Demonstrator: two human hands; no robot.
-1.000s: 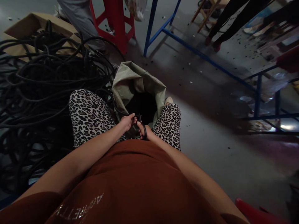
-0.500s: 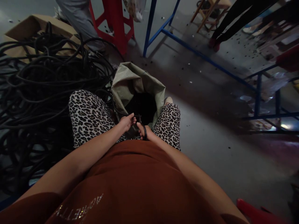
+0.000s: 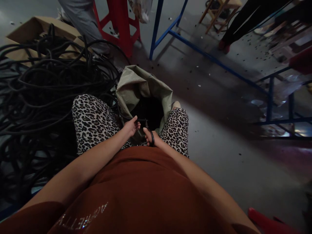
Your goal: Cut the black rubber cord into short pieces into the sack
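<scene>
The small dark piece pinched in the left hand (image 3: pixel 131 126) is too dim to identify; it looks like a short cable end (image 3: pixel 140 121), lying roughly level and pointing toward the right hand (image 3: pixel 149 138). That hand is closed through the black handles of what appear to be scissors (image 3: pixel 149 131), blades aimed away from the body into the sack (image 3: pixel 136 87). Both hands meet just above the sack's dark mouth, between the leopard-print knees. Left of the sack lies a large tangle of black cables (image 3: pixel 48 84); beyond it stand a red stool (image 3: pixel 122 26) and a blue frame (image 3: pixel 185 39).
</scene>
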